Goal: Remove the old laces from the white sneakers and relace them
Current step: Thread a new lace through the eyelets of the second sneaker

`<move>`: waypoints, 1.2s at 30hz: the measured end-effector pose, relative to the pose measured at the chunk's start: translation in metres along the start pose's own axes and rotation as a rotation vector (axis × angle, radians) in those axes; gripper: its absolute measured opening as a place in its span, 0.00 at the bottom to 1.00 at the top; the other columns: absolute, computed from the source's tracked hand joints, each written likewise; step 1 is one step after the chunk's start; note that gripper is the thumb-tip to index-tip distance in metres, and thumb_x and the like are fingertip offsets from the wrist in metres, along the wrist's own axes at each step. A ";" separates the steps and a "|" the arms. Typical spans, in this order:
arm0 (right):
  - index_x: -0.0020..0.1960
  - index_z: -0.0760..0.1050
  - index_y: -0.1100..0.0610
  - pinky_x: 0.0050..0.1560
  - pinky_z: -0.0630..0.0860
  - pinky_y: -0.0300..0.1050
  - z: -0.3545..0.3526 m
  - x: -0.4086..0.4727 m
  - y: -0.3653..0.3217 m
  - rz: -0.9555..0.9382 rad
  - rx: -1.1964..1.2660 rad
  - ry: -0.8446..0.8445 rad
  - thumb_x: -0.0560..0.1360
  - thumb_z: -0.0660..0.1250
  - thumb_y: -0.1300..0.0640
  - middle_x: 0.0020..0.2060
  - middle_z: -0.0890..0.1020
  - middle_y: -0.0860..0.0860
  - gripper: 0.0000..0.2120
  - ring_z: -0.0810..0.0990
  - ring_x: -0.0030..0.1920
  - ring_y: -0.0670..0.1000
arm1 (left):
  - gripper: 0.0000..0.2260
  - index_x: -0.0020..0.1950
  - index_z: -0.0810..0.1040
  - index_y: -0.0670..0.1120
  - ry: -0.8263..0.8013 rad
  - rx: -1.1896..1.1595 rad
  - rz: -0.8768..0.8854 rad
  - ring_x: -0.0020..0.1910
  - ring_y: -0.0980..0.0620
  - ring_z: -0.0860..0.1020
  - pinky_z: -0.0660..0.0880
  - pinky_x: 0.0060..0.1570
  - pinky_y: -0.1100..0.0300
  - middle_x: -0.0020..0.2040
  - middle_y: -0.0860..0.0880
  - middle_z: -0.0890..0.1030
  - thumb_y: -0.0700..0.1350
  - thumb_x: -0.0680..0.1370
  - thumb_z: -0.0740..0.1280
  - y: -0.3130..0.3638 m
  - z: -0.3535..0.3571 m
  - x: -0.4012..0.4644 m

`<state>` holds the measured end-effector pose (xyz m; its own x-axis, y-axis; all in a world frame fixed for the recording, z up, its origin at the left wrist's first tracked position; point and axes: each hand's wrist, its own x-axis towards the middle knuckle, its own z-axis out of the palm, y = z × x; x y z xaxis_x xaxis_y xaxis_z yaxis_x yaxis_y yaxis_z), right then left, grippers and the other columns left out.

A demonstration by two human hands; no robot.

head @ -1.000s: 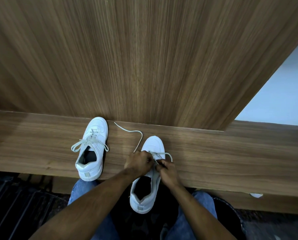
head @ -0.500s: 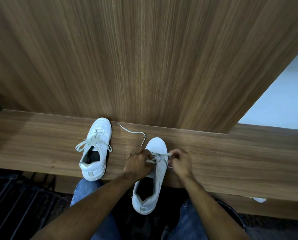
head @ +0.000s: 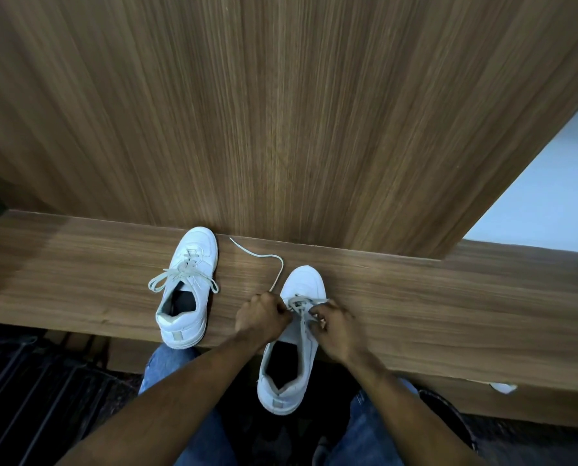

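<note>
- We had our left hand [head: 262, 316] curled tight on the lace [head: 298, 306] at the left side of the right sneaker [head: 292, 344].
- Our right hand [head: 336, 327] pinched the same lace on the right side, fingers bent.
- That sneaker lay on the near edge of the table [head: 448, 307], heel hanging over it above our jeans [head: 170, 364].
- One lace end [head: 264, 258] trailed far-left across the wood.
- The left sneaker [head: 188, 287] stood apart to the left, laced and bow-tied, toe at the wooden panel [head: 280, 112].
</note>
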<state>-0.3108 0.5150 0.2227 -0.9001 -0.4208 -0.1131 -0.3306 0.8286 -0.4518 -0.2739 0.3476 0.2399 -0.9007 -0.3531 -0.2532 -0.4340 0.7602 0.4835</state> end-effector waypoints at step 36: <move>0.40 0.78 0.48 0.47 0.77 0.51 -0.051 0.026 0.026 0.276 0.567 0.705 0.73 0.66 0.62 0.43 0.83 0.55 0.10 0.82 0.42 0.59 | 0.12 0.49 0.83 0.50 -0.013 -0.045 -0.040 0.53 0.45 0.80 0.75 0.50 0.57 0.51 0.47 0.82 0.54 0.70 0.67 -0.001 -0.004 -0.001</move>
<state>-0.3576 0.5441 0.2528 -0.9514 0.2368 0.1968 -0.0599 0.4846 -0.8727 -0.2733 0.3450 0.2432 -0.8823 -0.3755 -0.2839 -0.4705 0.7203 0.5096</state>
